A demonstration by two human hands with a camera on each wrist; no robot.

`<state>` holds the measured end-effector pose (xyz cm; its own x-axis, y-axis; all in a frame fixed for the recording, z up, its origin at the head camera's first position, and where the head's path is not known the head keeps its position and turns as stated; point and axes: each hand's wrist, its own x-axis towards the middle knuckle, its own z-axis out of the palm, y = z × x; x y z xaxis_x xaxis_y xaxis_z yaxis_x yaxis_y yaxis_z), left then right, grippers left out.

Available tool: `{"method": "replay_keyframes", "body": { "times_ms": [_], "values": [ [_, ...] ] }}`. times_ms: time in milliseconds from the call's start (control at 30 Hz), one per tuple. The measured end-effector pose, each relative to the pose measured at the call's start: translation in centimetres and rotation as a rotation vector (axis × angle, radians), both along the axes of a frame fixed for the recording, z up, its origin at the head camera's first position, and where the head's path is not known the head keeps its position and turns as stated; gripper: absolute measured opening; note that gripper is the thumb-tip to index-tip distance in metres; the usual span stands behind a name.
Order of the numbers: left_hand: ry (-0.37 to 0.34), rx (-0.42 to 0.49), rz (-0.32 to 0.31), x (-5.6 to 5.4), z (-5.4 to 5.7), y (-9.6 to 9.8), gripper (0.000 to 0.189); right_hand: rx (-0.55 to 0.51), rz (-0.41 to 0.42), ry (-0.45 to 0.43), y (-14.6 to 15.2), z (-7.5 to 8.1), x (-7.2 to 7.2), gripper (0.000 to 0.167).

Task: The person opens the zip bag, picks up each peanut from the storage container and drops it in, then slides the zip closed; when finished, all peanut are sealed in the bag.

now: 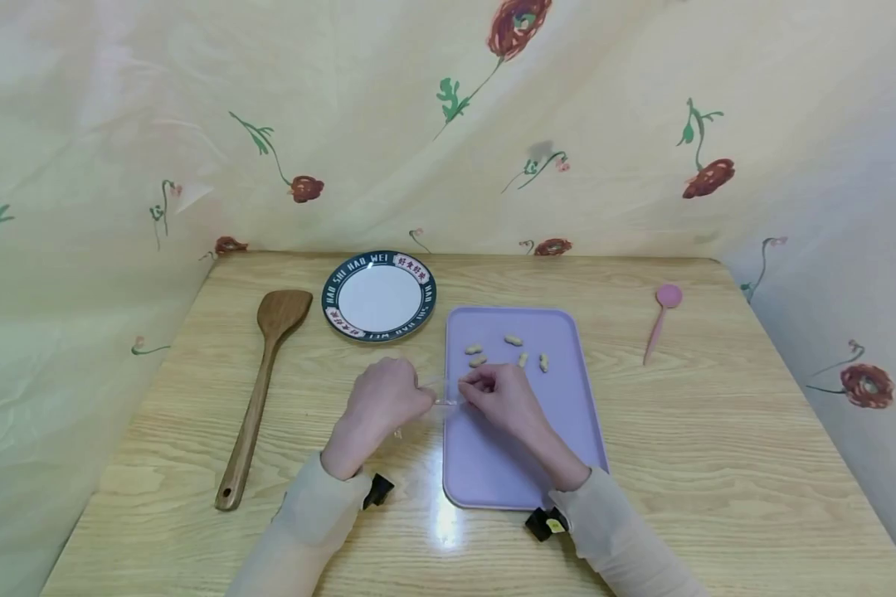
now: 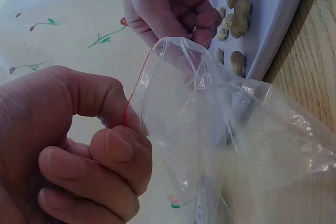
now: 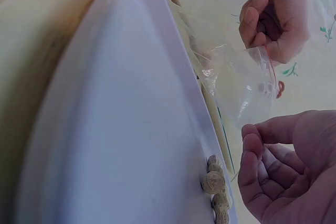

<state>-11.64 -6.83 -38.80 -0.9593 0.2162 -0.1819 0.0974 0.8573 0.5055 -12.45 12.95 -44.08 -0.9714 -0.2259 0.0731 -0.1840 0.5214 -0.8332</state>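
A clear zip bag [image 2: 173,108] with a red line along its mouth is stretched between my two hands. My left hand [image 1: 388,394] pinches one side of that mouth between thumb and curled fingers. At the other side, the thumb and index finger of my right hand [image 1: 504,398] pinch the bag's edge, over the purple tray [image 1: 493,468]. The mouth stands parted, and the bag's body hangs below the hands. Several unshelled peanuts [image 1: 513,340] lie in the far half of the tray, just beyond the right hand.
On the left of the wooden table [image 1: 717,464] lies a wooden spatula [image 1: 261,390]. A white plate [image 1: 379,298] with a dark lettered rim is at the back. To the right rests a small pink spoon [image 1: 664,311]. Flowered cloth [image 1: 388,108] hangs behind.
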Motion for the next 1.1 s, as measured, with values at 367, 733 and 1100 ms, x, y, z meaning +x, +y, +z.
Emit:
{"method": "replay_keyframes", "body": {
  "times_ms": [367, 733, 1100],
  "values": [
    [0.048, 0.102, -0.076, 0.0, -0.2, 0.1, 0.042, -0.017, -0.006, 0.020, 0.1, -0.2, -0.1, 0.005],
    [0.094, 0.140, -0.150, -0.5, -0.2, -0.9, 0.030, -0.078, -0.047, -0.058, 0.1, -0.3, -0.2, 0.007],
    [0.205, -0.001, -0.335, -1.0, -2.3, -0.6, 0.118, -0.111, -0.077, -0.104, 0.2, -0.1, -0.3, 0.010]
  ]
}}
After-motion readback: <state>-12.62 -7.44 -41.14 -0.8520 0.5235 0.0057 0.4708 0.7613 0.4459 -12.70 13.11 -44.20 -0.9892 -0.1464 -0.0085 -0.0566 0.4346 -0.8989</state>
